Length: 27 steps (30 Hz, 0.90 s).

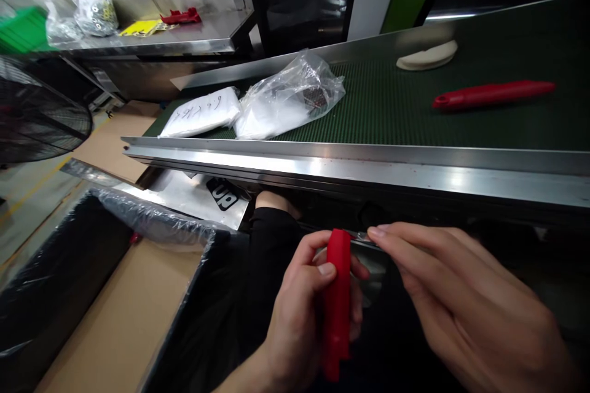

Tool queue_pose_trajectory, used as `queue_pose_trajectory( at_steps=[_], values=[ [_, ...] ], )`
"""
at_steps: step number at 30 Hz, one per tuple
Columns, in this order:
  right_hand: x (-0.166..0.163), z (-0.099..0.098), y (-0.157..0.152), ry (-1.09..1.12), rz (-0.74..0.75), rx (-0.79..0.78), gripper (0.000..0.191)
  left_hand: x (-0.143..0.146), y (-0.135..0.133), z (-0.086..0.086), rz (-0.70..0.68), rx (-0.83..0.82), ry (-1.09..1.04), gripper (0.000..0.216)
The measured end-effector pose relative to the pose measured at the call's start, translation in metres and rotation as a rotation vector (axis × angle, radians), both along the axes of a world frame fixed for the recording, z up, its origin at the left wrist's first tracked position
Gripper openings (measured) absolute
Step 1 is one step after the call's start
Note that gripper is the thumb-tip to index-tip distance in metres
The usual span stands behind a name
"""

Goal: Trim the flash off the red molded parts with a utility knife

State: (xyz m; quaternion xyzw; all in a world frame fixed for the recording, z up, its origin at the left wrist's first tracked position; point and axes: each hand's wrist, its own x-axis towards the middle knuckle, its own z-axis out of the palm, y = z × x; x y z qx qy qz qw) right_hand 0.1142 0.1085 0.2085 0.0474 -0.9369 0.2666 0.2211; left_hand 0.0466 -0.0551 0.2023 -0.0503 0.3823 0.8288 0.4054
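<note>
My left hand (295,313) is closed around a long red plastic part (338,295), held roughly upright in front of my lap. To its right, my right hand (461,288) pinches a thin, shiny metal blade-like piece (362,237) between thumb and fingers. The tip of that piece meets the upper right edge of the red part, where a small red sliver shows. Most of the metal piece is covered by my fingers, so its kind is unclear.
Beyond my hands runs a green conveyor belt (382,110) with a metal rail (322,166). On it lie a red handle-shaped part (493,95), a pale curved piece (428,56) and plastic bags (290,98). At left stand a lined box (124,301) and a fan (41,110).
</note>
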Motion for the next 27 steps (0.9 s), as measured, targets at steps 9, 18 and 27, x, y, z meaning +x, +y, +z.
queue_pose_trajectory(
  at_steps=[9,18,27],
  values=[
    [-0.0001,0.001,0.0005,0.015,0.021,0.045,0.048,0.0033,0.001,-0.0011,0.004,-0.001,-0.017,0.024],
    [0.0027,-0.0014,0.0002,0.025,0.01,0.052,0.047,0.0041,-0.0008,-0.0022,-0.003,-0.019,-0.032,0.024],
    [0.0073,-0.0037,-0.0008,0.023,0.073,0.12,0.05,-0.0017,-0.0016,0.0004,0.001,-0.042,-0.056,0.023]
  ],
)
